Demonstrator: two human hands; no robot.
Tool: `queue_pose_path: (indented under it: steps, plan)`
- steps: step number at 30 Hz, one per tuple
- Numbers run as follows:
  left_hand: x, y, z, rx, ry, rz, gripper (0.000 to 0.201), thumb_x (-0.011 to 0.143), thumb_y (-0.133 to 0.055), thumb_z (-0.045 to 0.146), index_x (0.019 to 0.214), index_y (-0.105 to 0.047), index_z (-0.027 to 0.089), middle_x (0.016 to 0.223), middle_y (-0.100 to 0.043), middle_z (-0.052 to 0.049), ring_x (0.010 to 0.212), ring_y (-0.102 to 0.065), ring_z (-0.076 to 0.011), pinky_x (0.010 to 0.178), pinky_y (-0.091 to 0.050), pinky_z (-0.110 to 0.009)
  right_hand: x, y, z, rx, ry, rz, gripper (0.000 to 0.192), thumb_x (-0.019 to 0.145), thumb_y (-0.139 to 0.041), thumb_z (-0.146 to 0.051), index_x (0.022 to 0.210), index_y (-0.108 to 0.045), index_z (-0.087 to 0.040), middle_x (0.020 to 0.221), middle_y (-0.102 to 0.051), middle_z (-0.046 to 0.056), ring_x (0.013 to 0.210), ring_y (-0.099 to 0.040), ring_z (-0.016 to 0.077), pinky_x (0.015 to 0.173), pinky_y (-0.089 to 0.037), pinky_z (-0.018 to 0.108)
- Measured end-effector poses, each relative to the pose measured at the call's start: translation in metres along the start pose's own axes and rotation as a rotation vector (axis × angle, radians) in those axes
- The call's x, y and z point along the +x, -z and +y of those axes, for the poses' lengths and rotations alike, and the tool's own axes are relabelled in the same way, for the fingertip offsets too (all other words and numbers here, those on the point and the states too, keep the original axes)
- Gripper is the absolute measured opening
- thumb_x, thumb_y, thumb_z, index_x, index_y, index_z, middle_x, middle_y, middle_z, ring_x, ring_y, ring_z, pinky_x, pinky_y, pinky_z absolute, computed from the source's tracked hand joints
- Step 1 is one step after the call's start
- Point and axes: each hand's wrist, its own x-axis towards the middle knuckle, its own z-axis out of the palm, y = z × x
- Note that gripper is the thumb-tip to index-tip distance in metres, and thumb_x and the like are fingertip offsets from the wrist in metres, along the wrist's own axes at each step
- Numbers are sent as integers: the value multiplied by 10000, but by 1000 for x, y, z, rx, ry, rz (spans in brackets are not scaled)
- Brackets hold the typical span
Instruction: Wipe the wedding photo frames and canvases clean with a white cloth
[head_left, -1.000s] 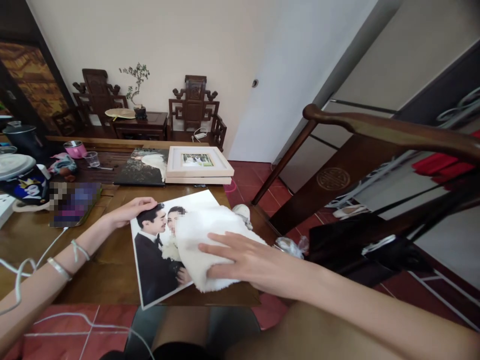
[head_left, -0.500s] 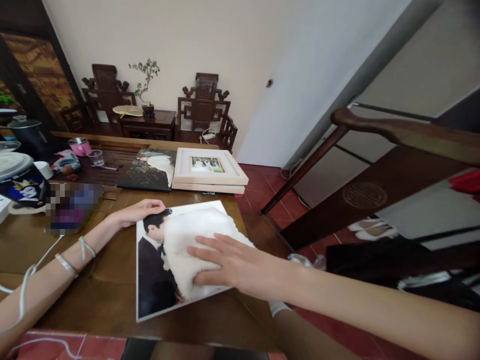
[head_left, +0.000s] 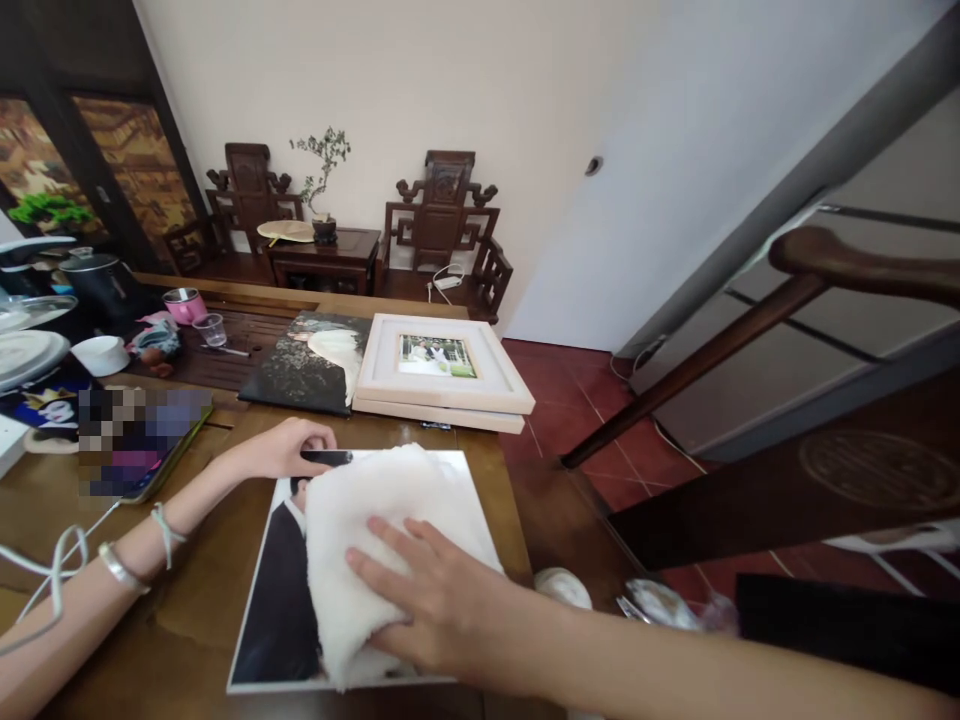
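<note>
A large glossy wedding photo print (head_left: 279, 610) lies flat on the wooden table (head_left: 187, 610). My right hand (head_left: 427, 600) presses flat on a white fluffy cloth (head_left: 352, 540) that covers most of the print. My left hand (head_left: 281, 452) rests with curled fingers on the print's top left corner and holds it down. On my left wrist are a thin bracelet and a bangle.
Behind the print lie a dark photo canvas (head_left: 307, 360) and two stacked white picture frames (head_left: 442, 368). At the left are a phone (head_left: 142, 440), cups, a pink pot (head_left: 184, 303) and a kettle (head_left: 101, 280). A white cable (head_left: 52, 560) crosses my left arm. A wooden chair rail (head_left: 847, 270) stands at the right.
My right hand has slid the cloth leftward over the print, now covering the faces. The camera has turned right and dipped; my left hand stays on the corner.
</note>
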Motion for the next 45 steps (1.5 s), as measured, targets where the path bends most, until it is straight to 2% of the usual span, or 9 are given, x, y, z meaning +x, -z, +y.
queue_pose_path:
  steps: [8, 12, 16, 18, 25, 29, 35, 38, 45]
  plan:
    - [0, -12, 5, 162, -53, 192, 338, 872, -556, 486, 967, -616, 168, 1024, -566, -85, 979, -564, -242, 913, -455, -383, -12, -28, -15, 24, -166, 196, 108, 925, -625, -295, 847, -673, -235, 1372, -572, 87, 1386, -361, 396, 1029, -378, 681]
    - [-34, -43, 12, 360, 98, 586, 444, 908, -508, 475, 1234, -496, 175, 1221, -465, -135, 1214, -450, -316, 1058, -368, -528, -4, -39, -34, -31, -272, 271, 130, 872, -690, -289, 776, -639, -216, 1357, -576, 122, 1377, -360, 427, 1013, -381, 694]
    - [-61, -71, 12, 392, 111, 521, 498, 964, -408, 384, 1431, -312, 242, 1419, -324, -153, 1333, -364, -334, 1037, -417, -537, 1, -38, -34, -58, -285, 247, 124, 896, -658, -315, 808, -657, -228, 1338, -593, 118, 1341, -420, 413, 1000, -399, 687]
    - [-62, -77, 9, 439, 107, 501, 456, 982, -363, 349, 1428, -328, 258, 1484, -261, -153, 1310, -382, -344, 1009, -442, -549, 1, -35, -24, -51, -270, 210, 122, 923, -621, -317, 849, -668, -233, 1332, -602, 108, 1313, -460, 399, 990, -425, 671]
    - [-37, -75, 0, 494, 84, 553, 354, 995, -344, 308, 1319, -418, 187, 1506, -244, -179, 1324, -392, -365, 1046, -416, -564, -2, -25, 33, -3, -155, 19, 189, 978, -515, -233, 1016, -700, -230, 1429, -522, 161, 1356, -412, 389, 1022, -396, 661]
    - [-35, -72, 2, 407, 80, 557, 338, 1003, -367, 338, 1311, -432, 213, 1486, -287, -158, 1368, -371, -341, 1083, -389, -556, 3, -22, 49, 58, -210, -131, 290, 915, -582, -137, 1184, -660, -208, 1487, -431, 231, 1395, -345, 394, 1053, -363, 642]
    - [-43, -79, 10, 343, -31, 581, 394, 983, -440, 294, 1372, -383, 267, 1541, -217, -151, 1449, -255, -333, 1133, -327, -561, 14, -30, 32, 86, -442, -75, 280, 942, -514, -127, 1154, -678, -208, 1493, -423, 225, 1414, -287, 405, 1084, -300, 658]
    - [-43, -82, 6, 356, -88, 593, 474, 988, -425, 266, 1446, -308, 302, 1568, -214, -141, 1463, -226, -332, 1142, -301, -584, 18, -20, 14, 176, -510, -144, 324, 867, -590, -120, 1175, -659, -193, 1500, -413, 231, 1404, -294, 433, 1081, -320, 648]
    - [-43, -79, -4, 287, -49, 503, 522, 998, -413, 307, 1504, -298, 251, 1571, -304, -126, 1481, -201, -303, 1169, -266, -565, 13, 0, -27, 202, -374, -171, 167, 805, -646, -250, 964, -685, -219, 1395, -548, 213, 1265, -501, 460, 948, -480, 600]
